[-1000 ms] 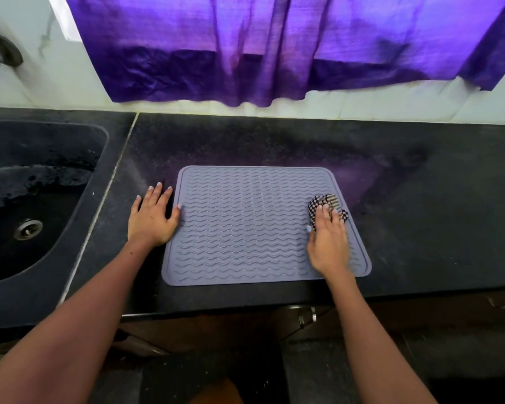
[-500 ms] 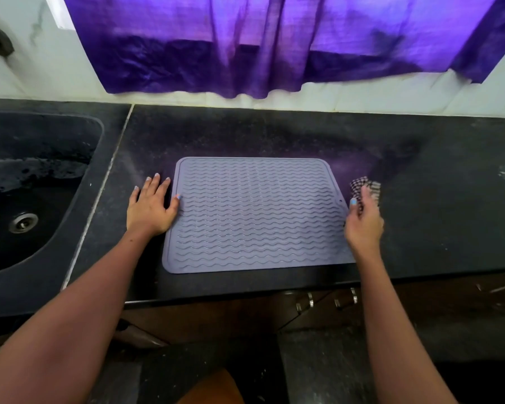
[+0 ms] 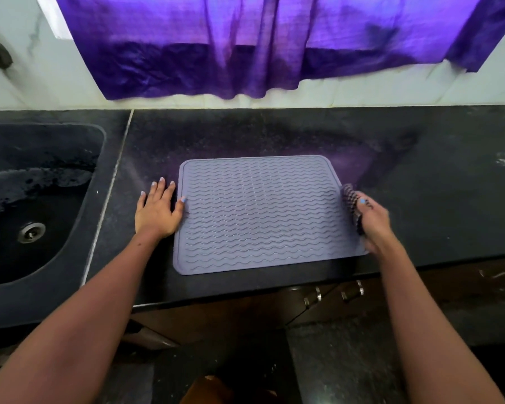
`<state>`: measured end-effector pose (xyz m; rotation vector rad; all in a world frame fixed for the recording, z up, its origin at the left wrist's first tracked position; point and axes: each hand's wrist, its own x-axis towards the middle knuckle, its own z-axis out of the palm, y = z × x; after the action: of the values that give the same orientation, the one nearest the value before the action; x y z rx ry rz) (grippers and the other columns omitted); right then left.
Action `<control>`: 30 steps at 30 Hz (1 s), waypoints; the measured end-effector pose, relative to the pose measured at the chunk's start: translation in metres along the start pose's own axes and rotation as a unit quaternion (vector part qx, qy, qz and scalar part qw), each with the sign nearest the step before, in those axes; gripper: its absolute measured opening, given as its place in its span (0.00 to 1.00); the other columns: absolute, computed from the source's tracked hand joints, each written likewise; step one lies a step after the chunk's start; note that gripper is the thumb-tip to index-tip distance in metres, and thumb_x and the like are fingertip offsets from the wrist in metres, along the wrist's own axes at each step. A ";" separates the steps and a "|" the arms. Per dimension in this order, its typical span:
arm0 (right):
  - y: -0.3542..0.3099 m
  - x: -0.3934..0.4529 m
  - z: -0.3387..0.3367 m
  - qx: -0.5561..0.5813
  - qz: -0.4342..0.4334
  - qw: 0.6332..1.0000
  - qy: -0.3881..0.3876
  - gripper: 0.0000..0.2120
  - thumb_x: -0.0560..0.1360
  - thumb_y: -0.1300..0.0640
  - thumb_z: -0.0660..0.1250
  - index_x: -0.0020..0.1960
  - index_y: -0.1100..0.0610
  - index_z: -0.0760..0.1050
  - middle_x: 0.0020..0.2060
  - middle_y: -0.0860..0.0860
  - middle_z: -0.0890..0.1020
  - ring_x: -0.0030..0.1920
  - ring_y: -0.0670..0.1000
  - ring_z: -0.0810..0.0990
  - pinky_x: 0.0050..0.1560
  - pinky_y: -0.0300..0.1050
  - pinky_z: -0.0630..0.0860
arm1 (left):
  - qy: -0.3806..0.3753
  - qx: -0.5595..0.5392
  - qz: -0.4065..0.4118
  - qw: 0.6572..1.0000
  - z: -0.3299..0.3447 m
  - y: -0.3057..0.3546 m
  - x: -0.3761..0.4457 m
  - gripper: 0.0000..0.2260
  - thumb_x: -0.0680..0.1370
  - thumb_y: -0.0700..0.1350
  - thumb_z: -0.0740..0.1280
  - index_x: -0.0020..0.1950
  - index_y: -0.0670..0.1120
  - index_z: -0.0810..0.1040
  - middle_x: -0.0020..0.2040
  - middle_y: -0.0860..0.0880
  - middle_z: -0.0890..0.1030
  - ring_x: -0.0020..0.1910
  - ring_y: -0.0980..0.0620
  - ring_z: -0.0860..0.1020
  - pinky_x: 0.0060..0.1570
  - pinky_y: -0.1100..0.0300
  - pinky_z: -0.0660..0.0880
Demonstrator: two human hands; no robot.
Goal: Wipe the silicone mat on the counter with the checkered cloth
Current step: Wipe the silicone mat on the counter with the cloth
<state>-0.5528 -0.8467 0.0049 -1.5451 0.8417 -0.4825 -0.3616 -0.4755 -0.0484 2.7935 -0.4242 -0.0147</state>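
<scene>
Silicone mat point(image 3: 260, 214), grey-lilac with wavy ridges, lies flat on the black counter point(image 3: 420, 176), its near edge close to the counter's front edge and its long sides running left to right. At its left edge rests the left hand point(image 3: 158, 211), palm down and fingers spread flat on the counter, released and gripping nothing; the thumb tip just touches the mat's left rim while the other fingers lie on the bare counter just beside it. At the mat's right edge is the right hand point(image 3: 373, 220), clenched around the checkered cloth point(image 3: 351, 204), which is bunched up and shows as a dark, blurred wad on the left side of the hand, between the fingers and the mat. The cloth sits right over the mat's right rim, toward its far half; motion blur makes it impossible to tell whether it presses on the surface. Left of the counter, past a pale seam, is a dark sink point(image 3: 35, 205) with a metal drain. Along the far wall hangs a purple curtain point(image 3: 260, 39) above the white backsplash.
</scene>
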 end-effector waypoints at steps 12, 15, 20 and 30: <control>0.047 -0.055 0.007 -0.502 -0.154 0.851 0.027 0.25 0.80 0.56 0.55 0.75 0.60 0.56 0.75 0.55 0.59 0.75 0.56 0.55 0.74 0.51 0.52 | -0.030 0.015 0.059 0.998 0.000 -0.015 -0.017 0.24 0.82 0.52 0.49 0.77 0.45 0.52 0.78 0.44 0.49 0.77 0.47 0.46 0.75 0.50 0.41; 0.040 -0.039 -0.001 -0.372 -0.108 0.922 0.002 0.21 0.79 0.59 0.58 0.72 0.59 0.63 0.69 0.55 0.70 0.70 0.56 0.66 0.70 0.50 0.61 | -0.028 0.017 0.060 0.998 -0.001 -0.014 -0.020 0.25 0.82 0.53 0.49 0.77 0.45 0.52 0.78 0.44 0.49 0.77 0.48 0.46 0.75 0.51 0.41; -0.009 -0.030 0.010 0.065 0.049 0.993 0.089 0.17 0.80 0.59 0.57 0.68 0.57 0.69 0.61 0.55 0.78 0.46 0.44 0.77 0.47 0.33 0.75 | -0.024 0.014 0.068 0.997 -0.002 -0.013 -0.023 0.25 0.82 0.53 0.48 0.77 0.45 0.53 0.78 0.43 0.50 0.77 0.47 0.46 0.75 0.51 0.42; 0.037 -0.101 0.118 -0.506 -0.250 0.821 -0.090 0.27 0.79 0.56 0.54 0.76 0.54 0.51 0.76 0.48 0.54 0.76 0.49 0.48 0.75 0.45 0.41 | -0.005 0.004 0.064 0.998 -0.003 -0.012 -0.029 0.25 0.82 0.54 0.49 0.77 0.45 0.55 0.78 0.43 0.52 0.77 0.47 0.48 0.75 0.51 0.42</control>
<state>-0.5413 -0.6925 -0.0340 -2.7945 0.5268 -0.2292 -0.3853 -0.4556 -0.0503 2.7687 -0.6063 0.0012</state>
